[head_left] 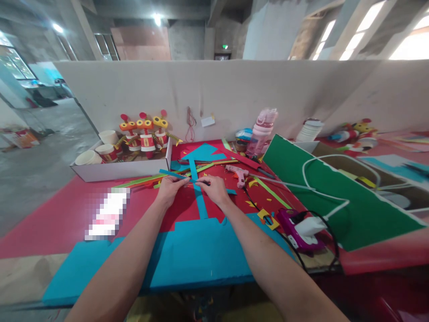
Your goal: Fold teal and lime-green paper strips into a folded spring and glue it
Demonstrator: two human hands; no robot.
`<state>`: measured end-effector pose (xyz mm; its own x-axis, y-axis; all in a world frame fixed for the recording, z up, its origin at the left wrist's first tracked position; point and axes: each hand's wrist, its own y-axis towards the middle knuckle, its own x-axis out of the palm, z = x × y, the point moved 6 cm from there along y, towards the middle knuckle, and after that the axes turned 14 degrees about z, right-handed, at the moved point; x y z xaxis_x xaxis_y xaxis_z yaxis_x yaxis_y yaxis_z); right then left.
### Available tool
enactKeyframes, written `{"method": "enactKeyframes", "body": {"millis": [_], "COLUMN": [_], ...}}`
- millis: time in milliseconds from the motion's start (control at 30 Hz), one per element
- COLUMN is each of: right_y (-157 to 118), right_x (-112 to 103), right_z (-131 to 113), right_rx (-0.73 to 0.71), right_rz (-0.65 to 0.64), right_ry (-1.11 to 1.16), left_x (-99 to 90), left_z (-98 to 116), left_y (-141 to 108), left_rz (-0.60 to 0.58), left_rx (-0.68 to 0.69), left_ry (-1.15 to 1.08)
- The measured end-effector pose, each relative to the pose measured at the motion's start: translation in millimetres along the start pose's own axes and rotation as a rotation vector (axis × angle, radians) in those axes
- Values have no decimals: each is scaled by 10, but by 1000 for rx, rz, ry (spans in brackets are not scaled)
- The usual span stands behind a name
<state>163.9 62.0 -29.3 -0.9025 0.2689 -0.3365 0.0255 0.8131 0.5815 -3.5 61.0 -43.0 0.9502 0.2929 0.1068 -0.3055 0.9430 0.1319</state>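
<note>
A narrow blue paper strip (pixel 174 175) is stretched between my hands above the table. My left hand (pixel 169 190) pinches it near its middle, leaving one end sticking out to the upper left. With closed fingers, my right hand (pixel 214 188) grips the strip's other end; something small and dark shows at those fingertips, too small to name. Beneath runs another blue strip (pixel 200 203), lying lengthwise on the red table cover (pixel 144 214). Blue sheets (pixel 197 255) lie under my forearms. Beyond my hands are green and yellow strips (pixel 144 180) and cut blue paper (pixel 204 152).
A white tray (pixel 124 172) with paper-cup figures (pixel 146 141) stands back left. To the right are a pink glue gun (pixel 237 174), a purple power strip (pixel 301 235) with cables, and a tilted green board (pixel 321 192). A pink bottle (pixel 263 132) stands by the partition (pixel 161 94).
</note>
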Motion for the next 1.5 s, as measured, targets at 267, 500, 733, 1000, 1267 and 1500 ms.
{"method": "enactKeyframes", "body": {"millis": [267, 500, 733, 1000, 1267, 1500], "right_y": [-18, -45, -13, -10, -11, -11], "right_x": [-1, 30, -10, -21, -10, -5], "right_z": [-7, -77, -26, -18, -7, 27], "right_rx": [77, 18, -23, -29, 5, 68], "right_rz": [-23, -41, -22, -27, -32, -30], "right_ry": [21, 21, -51, -81, -17, 6], "left_x": [13, 80, -17, -36, -32, -20], "left_z": [-42, -10, 19, 1, -11, 21], "left_y": [10, -58, 10, 19, 24, 9], "left_rz": [-12, -36, 20, 40, 27, 17], "left_rx": [48, 82, 70, 58, 72, 73], "left_ry": [40, 123, 19, 63, 76, 42]}}
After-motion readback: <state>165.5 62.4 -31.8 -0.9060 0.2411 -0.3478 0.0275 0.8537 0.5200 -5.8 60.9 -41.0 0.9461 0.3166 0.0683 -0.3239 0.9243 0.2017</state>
